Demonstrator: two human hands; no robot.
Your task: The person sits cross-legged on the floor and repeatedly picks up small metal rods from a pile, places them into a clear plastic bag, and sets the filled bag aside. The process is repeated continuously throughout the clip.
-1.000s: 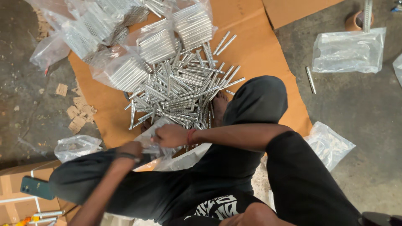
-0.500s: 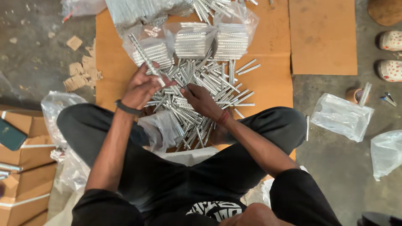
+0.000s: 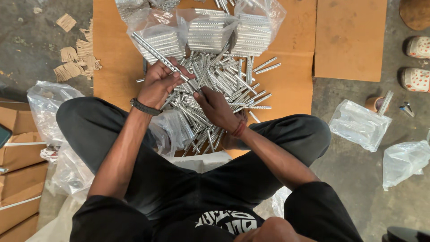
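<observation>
The left hand (image 3: pixel 157 85) is clenched around a bundle of ridged metal rods (image 3: pixel 154 50) that juts toward the far left. The right hand (image 3: pixel 217 107) rests fingers-down on the loose rod pile (image 3: pixel 224 85), pinching at rods there. Three clear bags of stacked rods (image 3: pixel 210 33) lie at the far edge of the cardboard sheet (image 3: pixel 286 89). Two crumpled plastic bags (image 3: pixel 358 123) lie right.

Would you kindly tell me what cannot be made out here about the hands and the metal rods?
- Head view: the right hand lies palm down on the loose rods, so what its fingers grip is hidden.
- The left hand holds a long rod; its lower end is covered by the fingers.
- The upper clear bags of rods are cut off by the top edge.
</observation>
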